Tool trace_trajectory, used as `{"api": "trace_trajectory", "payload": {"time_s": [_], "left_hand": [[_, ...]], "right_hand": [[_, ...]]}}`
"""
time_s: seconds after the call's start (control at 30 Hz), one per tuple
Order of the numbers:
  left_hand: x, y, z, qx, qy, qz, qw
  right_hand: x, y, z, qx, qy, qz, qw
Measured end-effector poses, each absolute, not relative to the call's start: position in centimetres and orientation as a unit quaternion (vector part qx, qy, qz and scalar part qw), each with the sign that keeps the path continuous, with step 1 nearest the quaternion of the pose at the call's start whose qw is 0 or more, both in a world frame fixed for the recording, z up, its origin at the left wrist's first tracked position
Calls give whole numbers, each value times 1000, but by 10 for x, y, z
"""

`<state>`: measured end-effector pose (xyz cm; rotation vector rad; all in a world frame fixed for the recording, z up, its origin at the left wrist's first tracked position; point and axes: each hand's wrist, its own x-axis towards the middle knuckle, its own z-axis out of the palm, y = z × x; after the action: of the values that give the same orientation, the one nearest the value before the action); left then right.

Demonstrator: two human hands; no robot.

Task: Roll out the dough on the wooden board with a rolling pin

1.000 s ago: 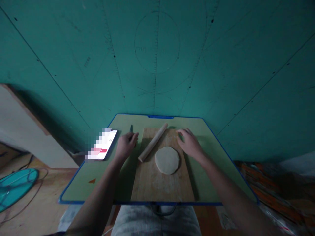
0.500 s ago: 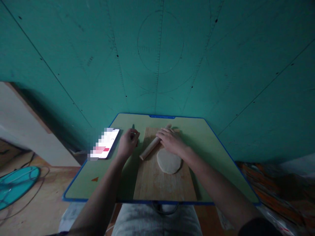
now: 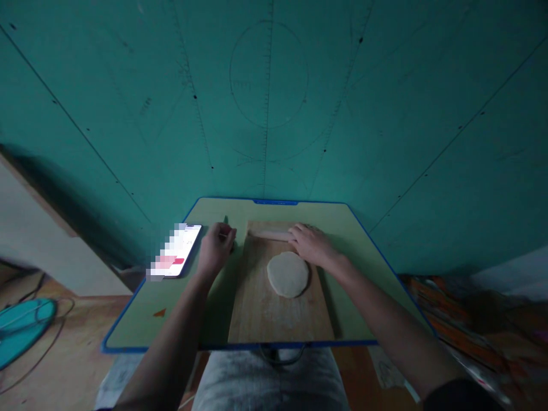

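Turning the rolling pin (image 3: 269, 234) has changed how it lies. Half a second ago it was on a slant; now it goes almost straight across the far end of the wooden board (image 3: 274, 325). The right hand (image 3: 312, 242) has its grip curled around the pin's right end. This means the pin is out of the way of the flat, round dough (image 3: 288, 275), which sits on the board, between the pin and the near edge of the counter (image 3: 359, 297).

The left hand (image 3: 215, 248) is bent beside the board, near a dark pointed thing (image 3: 226, 218). I cannot tell if its grip holds anything.

Counting up: two hands, one pin, one dough, one board and one dark pointed thing. There is also one phone (image 3: 188, 242) by the counter's left edge, and one orange scrap (image 3: 160, 313) toward the near left corner.
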<state>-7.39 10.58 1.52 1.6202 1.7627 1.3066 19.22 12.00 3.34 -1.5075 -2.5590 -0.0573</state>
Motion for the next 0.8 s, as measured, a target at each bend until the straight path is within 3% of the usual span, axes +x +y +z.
{"api": "trace_trajectory", "payload": {"time_s": [0.2,0.33,0.53,0.8], "left_hand": [[-65,102,15,638,599,402,270],[-54,95,16,683,573,366,266],[-24,75,26,770,532,282,210],[30,44,19,918,346,176,86]], "right_hand": [[230,117,30,-578,-795,58,172],[246,116,25,-585,-723,220,295],[250,114,22,-542,-532,505,410],[257,118,10,-489,-421,588,488]]}}
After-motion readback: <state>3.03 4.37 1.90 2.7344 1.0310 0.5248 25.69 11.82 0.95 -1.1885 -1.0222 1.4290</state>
